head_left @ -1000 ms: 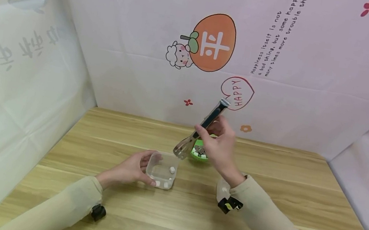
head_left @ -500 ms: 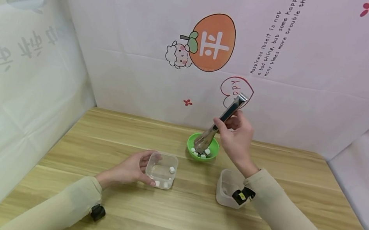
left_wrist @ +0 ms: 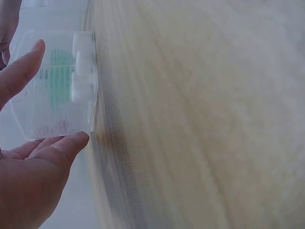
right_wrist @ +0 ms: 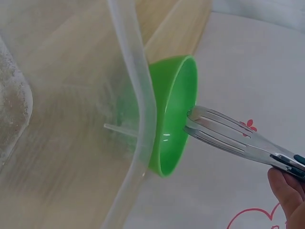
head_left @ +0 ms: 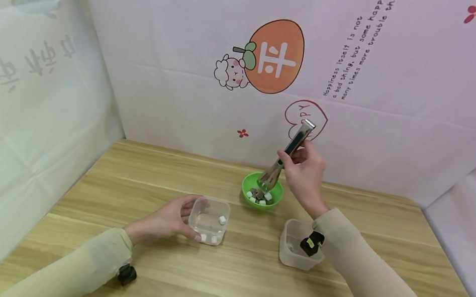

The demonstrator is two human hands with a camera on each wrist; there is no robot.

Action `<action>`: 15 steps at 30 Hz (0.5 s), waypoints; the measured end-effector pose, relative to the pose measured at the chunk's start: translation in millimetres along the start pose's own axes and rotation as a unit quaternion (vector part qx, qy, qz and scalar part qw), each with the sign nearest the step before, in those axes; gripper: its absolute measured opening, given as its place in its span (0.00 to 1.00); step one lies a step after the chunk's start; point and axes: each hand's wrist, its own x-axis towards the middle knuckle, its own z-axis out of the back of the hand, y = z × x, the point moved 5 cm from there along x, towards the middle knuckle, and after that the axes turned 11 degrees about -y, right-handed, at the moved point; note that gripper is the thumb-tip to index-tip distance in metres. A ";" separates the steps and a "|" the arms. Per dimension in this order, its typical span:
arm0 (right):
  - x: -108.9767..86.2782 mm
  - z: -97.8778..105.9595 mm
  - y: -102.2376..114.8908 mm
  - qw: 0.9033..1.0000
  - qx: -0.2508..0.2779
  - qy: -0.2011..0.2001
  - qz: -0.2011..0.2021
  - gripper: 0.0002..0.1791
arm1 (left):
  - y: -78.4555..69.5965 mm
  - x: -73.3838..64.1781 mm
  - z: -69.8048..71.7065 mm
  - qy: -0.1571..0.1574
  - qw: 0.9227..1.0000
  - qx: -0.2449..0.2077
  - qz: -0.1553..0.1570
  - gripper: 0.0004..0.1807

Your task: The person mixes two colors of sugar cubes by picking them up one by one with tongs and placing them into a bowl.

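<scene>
My right hand (head_left: 305, 176) grips metal tongs (head_left: 295, 144) with dark handle grips, slanting down so their tips reach just inside a green bowl (head_left: 245, 185). White and brown cubes (head_left: 260, 195) lie in the bottom of that bowl. In the right wrist view the slotted tong head (right_wrist: 219, 131) overlaps the bowl's rim (right_wrist: 193, 71). Nearer me on the left, my left hand (head_left: 169, 217) holds a clear plastic container (head_left: 210, 206) between thumb and fingers. Several white cubes (left_wrist: 82, 86) sit on its floor, seen through the wall in the left wrist view.
A second clear container (head_left: 289, 254) stands right of the first, partly covered by my right wrist camera (head_left: 312, 243). The wooden table (head_left: 218, 288) ends at a printed white cloth wall (head_left: 179, 110) behind the bowl.
My right hand has carried the tongs rightward from beside the left container to the bowl, dipped them among the cubes, then lifted them slightly. My left hand keeps its hold on the container.
</scene>
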 end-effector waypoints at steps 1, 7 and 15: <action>-0.1 -1.3 -1.4 1.000 -0.001 0.001 -0.003 0.13 | 0.4 0.0 -0.2 0.000 1.000 -0.001 0.001 0.59; -0.3 -6.2 -6.9 1.000 -0.008 0.007 -0.015 0.13 | 3.1 0.6 0.1 0.002 1.000 -0.006 0.001 0.58; 0.6 0.3 4.9 1.000 0.007 -0.010 0.007 0.12 | 3.4 1.4 -0.7 0.011 1.000 -0.013 -0.005 0.57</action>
